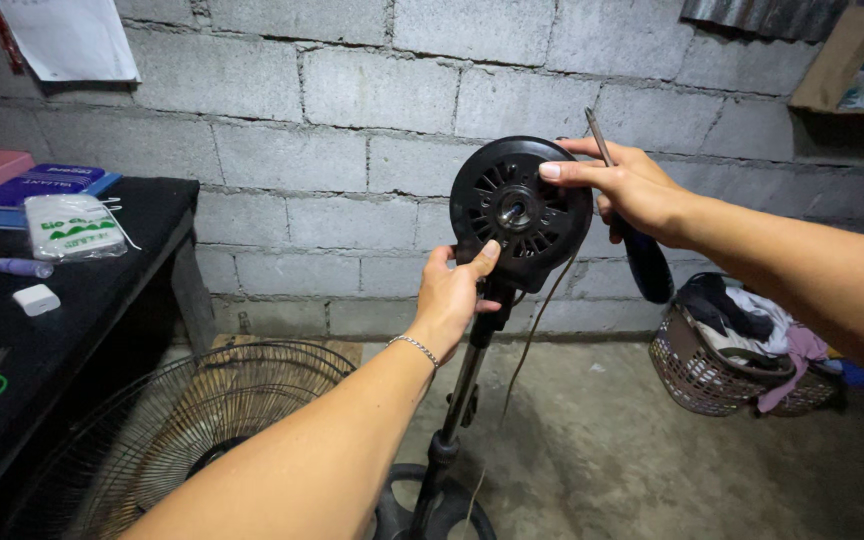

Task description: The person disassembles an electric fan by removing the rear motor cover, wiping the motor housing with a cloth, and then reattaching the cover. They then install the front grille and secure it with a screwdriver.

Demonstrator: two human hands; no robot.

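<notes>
Gripping the fan motor housing (520, 212) between both hands; screwdriver (642, 255) in right.

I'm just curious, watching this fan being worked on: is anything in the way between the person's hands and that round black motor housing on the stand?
Nothing visible is. The left hand grips the black motor housing from below, and the right hand touches its upper edge while also holding a screwdriver. The wire fan guard lies apart on the floor.
</notes>
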